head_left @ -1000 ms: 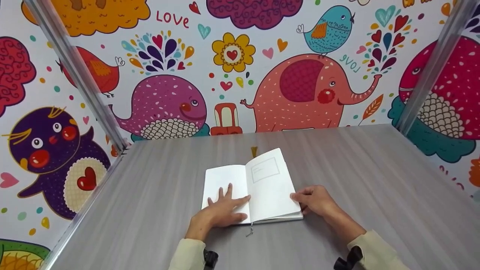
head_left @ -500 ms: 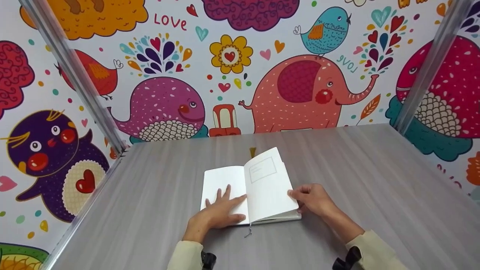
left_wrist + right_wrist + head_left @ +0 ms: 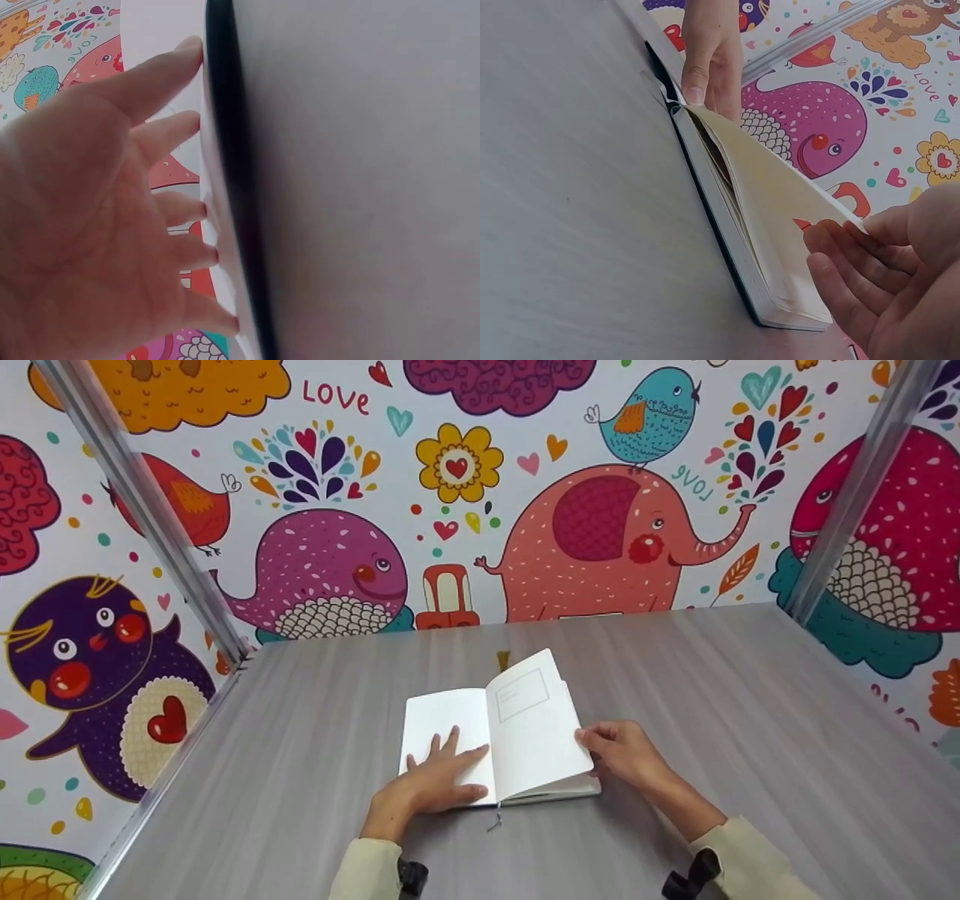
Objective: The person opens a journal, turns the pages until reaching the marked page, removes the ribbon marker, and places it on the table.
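An open notebook (image 3: pixel 450 709) with white pages lies on the table. My left hand (image 3: pixel 427 787) rests on its left page with fingers spread; in the left wrist view the fingertips of that hand (image 3: pixel 90 217) touch the paper. Along the outer edge of the right page (image 3: pixel 532 757), which bears a printed rectangle near its top, my right hand (image 3: pixel 626 750) pinches the paper between thumb and fingers. That page is raised at an angle, and the right wrist view shows a gap between it and the page block (image 3: pixel 739 240) below.
A grey ribbon marker (image 3: pixel 495 817) hangs from the notebook's bottom onto the table (image 3: pixel 315 720). Behind the notebook lies a small yellow-brown object (image 3: pixel 503 660). Panels with cartoon animals (image 3: pixel 600 547) and metal posts (image 3: pixel 150 510) stand around the table.
My right hand has risen slightly, lifting the right page a little higher off the pages below. The left hand stays on the left page. The head view has shifted slightly.
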Demonstrator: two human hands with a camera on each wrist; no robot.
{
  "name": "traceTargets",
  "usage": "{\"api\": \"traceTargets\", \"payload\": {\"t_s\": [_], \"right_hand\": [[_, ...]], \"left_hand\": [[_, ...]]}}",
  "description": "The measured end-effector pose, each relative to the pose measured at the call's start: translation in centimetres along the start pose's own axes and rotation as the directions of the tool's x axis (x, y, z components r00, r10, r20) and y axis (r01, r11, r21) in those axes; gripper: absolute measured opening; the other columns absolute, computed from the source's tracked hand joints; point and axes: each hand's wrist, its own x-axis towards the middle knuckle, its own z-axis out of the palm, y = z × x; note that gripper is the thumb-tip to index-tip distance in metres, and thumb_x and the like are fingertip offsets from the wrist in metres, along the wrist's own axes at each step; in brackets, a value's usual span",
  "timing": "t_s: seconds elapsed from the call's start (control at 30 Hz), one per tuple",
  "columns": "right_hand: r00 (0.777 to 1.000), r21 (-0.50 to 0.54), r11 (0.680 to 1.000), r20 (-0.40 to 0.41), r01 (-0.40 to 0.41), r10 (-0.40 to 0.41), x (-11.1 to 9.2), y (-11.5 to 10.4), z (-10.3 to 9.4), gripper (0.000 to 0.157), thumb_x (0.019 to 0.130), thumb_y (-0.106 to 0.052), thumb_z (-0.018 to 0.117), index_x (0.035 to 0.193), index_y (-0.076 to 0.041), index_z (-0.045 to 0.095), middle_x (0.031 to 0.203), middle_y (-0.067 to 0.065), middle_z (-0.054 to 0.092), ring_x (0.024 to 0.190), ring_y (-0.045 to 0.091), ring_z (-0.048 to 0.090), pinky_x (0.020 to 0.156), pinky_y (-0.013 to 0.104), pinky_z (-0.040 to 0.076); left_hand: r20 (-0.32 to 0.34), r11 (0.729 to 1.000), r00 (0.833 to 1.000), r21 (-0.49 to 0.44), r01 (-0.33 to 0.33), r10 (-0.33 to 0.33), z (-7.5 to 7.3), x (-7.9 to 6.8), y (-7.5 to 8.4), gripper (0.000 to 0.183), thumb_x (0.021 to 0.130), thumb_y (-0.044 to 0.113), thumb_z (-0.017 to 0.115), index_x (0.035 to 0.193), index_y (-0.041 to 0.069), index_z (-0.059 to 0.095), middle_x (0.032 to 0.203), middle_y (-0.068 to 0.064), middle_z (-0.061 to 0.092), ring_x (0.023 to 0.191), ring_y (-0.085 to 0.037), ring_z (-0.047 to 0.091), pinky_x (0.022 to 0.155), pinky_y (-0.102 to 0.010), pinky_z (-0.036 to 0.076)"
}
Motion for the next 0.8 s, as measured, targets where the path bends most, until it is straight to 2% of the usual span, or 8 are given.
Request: {"api": "traceTargets", "payload": {"t_s": [0.4,0.57,0.7,0.8], "right_hand": [[1.000,0.039,0.999,0.008,0.014,-0.015,0.0,-0.6,0.2,0.029,0.099,-0.016,0.060,0.111,0.008,0.070,0.088,0.005,0.073,0.076,0.012,0.067,0.066,0.028,0.059],[1.000,0.114,0.993,0.016,0.009,-0.011,0.3,-1.0,0.5,0.034,0.098,-0.021,0.064,0.115,0.008,0.069,0.087,0.001,0.073,0.076,0.010,0.067,0.066,0.028,0.059],[0.999,0.180,0.984,0.046,0.006,-0.014,0.4,-1.2,0.8,0.044,0.099,-0.027,0.064,0.127,0.007,0.064,0.095,0.004,0.073,0.083,0.012,0.069,0.069,0.031,0.061],[0.997,0.208,0.978,0.075,0.005,-0.021,0.4,-1.5,1.2,0.052,0.099,-0.031,0.063,0.136,0.005,0.057,0.107,0.010,0.072,0.089,0.014,0.069,0.072,0.034,0.062]], "left_hand": [[-0.009,1.000,1.000,0.011,-0.002,0.003,-0.1,-0.4,-0.6,0.069,0.095,0.044,0.065,0.155,0.024,0.039,0.169,-0.019,0.012,0.155,-0.047,0.007,0.111,-0.081,0.006],[-0.013,1.000,1.000,0.013,-0.007,0.008,-0.2,-1.1,-1.1,0.071,0.094,0.042,0.066,0.156,0.021,0.037,0.168,-0.020,0.014,0.154,-0.048,0.010,0.112,-0.080,0.008],[-0.016,1.000,1.000,0.007,-0.015,0.015,-0.5,-1.5,-1.4,0.072,0.094,0.039,0.067,0.156,0.017,0.037,0.167,-0.023,0.015,0.153,-0.050,0.010,0.113,-0.078,0.010],[-0.020,1.000,1.000,-0.004,-0.023,0.023,-0.7,-1.7,-1.6,0.073,0.094,0.036,0.068,0.155,0.013,0.038,0.166,-0.027,0.015,0.152,-0.052,0.011,0.115,-0.076,0.011]]}}
